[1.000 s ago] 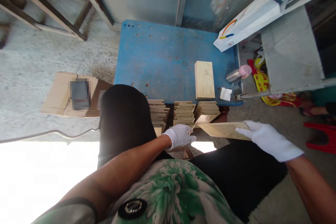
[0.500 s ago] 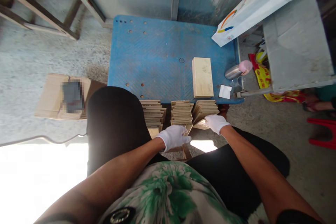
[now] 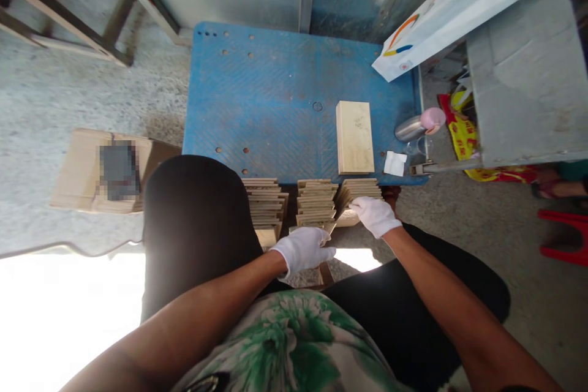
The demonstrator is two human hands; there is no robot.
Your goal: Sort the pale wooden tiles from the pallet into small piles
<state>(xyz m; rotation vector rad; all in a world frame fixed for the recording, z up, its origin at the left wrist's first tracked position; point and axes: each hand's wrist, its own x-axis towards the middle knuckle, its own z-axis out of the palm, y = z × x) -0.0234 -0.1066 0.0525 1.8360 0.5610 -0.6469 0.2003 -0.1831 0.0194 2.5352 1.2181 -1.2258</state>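
Three rows of thin wooden boards stand close together below the table edge: a left row point(image 3: 265, 199), a middle row point(image 3: 316, 201) and a right row point(image 3: 361, 188). My left hand point(image 3: 304, 250), in a white glove, is at the near end of the middle row. Its fingers curl at a board there, partly hidden by the glove, with the thumb pointing right. My right hand point(image 3: 376, 217), also gloved in white, pinches the near board of the right row at its top edge. A neat stack of boards point(image 3: 355, 137) lies on the blue table point(image 3: 266, 92).
On the table's right side are a steel bottle with a pink lid point(image 3: 420, 124), a clear cup point(image 3: 419, 147), a white paper piece point(image 3: 394, 163) and a white bag point(image 3: 427, 30). A cardboard box point(image 3: 78, 171) sits at left. A red stool point(image 3: 563, 236) and another person's foot point(image 3: 554, 190) are at right.
My right hand has shifted slightly left and up along the near end of the right row. The left hand has moved slightly down. The view has shifted a little.
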